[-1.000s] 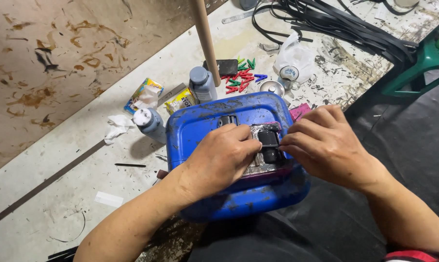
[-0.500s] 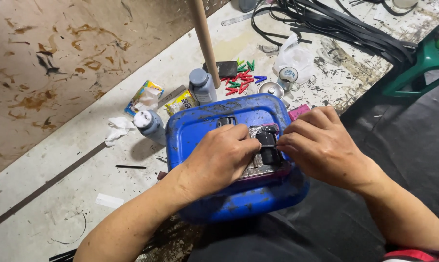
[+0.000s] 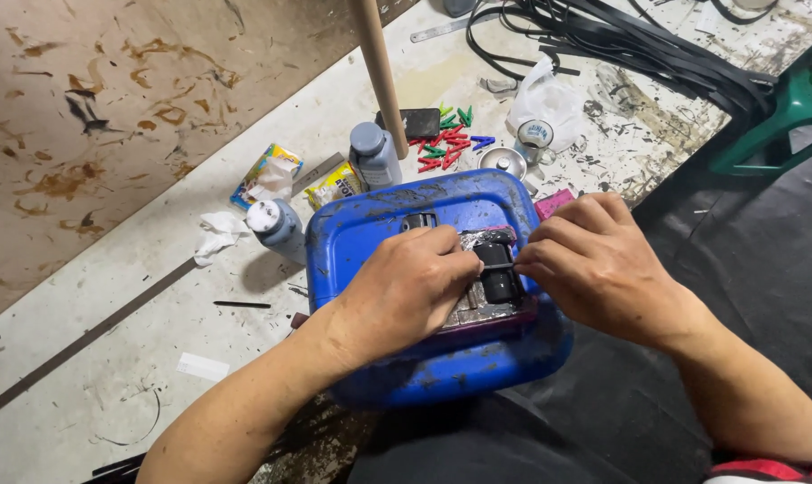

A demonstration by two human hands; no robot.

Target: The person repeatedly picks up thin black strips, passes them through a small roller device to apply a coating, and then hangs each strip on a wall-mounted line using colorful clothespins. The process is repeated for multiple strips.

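Stained white surface (image 3: 155, 296), cluttered.
On it: blue container (image 3: 442, 358), two grey bottles (image 3: 374, 154), coloured pegs (image 3: 446, 148), crumpled tissue (image 3: 216, 235), black cables (image 3: 621, 40).

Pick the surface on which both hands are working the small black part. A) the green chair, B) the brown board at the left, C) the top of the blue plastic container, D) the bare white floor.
C: the left hand and the right hand meet over the small black part, which sits on a metal piece on top of the blue plastic container.
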